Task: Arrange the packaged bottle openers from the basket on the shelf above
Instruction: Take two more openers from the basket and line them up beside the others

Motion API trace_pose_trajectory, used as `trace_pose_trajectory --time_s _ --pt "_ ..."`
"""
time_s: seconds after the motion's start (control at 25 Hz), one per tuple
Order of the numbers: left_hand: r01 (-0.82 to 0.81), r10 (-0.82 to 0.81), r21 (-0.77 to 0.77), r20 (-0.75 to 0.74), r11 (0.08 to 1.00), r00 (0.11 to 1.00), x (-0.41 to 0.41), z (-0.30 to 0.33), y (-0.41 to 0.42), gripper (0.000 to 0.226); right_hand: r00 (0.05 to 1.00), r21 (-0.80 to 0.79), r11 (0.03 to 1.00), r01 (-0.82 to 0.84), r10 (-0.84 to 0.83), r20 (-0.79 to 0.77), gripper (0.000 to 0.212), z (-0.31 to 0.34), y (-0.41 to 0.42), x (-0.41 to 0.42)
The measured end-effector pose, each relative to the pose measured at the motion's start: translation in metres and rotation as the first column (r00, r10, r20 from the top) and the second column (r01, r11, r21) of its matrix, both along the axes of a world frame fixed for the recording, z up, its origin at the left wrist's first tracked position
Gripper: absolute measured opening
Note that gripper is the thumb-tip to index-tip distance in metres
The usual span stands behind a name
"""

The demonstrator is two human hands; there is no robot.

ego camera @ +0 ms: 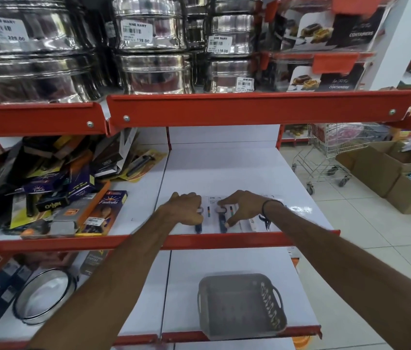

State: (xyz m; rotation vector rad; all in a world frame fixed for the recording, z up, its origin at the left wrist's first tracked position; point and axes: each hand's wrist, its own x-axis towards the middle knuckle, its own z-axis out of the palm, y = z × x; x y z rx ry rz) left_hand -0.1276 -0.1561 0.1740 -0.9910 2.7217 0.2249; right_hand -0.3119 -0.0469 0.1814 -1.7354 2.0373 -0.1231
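Packaged bottle openers (pixel 215 216) lie flat in a row near the front edge of the white middle shelf (pixel 224 173), dark handles on white cards. My left hand (pixel 186 209) presses down on the leftmost pack, fingers curled over it. My right hand (pixel 241 207) rests on the packs to the right, thumb and fingers spread across a card, a black band on its wrist. The grey plastic basket (pixel 241 305) stands on the shelf below, and nothing shows inside it.
A jumble of boxed and carded kitchen tools (pixel 55 188) fills the left half of the middle shelf. Steel tins (pixel 149 46) stand on the top shelf. A round sieve (pixel 45 296) lies lower left. A trolley (pixel 330 152) and cardboard boxes (pixel 401 178) stand on the aisle floor to the right.
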Motion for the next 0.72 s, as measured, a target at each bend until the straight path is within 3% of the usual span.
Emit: trace_pose_trajectory --time_s 0.12,0.2,0.28,0.44,0.72 --pt "0.011 -0.012 -0.008 -0.056 1.0 0.998 -0.012 0.007 0.005 0.06 0.999 -0.039 0.998 0.045 -0.044 0.022 0.088 0.017 0.007 -0.015" --pt "0.027 -0.022 0.031 -0.148 0.999 0.989 -0.024 0.009 0.013 0.069 0.997 -0.011 0.999 0.049 -0.05 -0.056 0.089 0.025 0.018 -0.03" --pt "0.045 -0.036 0.079 -0.111 0.996 0.993 -0.032 0.005 0.021 0.079 0.987 0.078 0.996 0.048 -0.035 -0.159 0.091 0.026 0.03 -0.044" --pt "0.065 -0.059 0.1 -0.065 0.993 0.996 -0.036 -0.005 0.026 0.068 0.993 0.115 0.99 0.076 -0.064 -0.103 0.084 0.011 0.041 -0.047" --pt "0.045 -0.041 0.104 -0.045 0.994 0.998 -0.04 -0.007 0.024 0.07 0.996 0.09 0.994 0.066 -0.06 -0.07 0.081 0.009 0.039 -0.041"
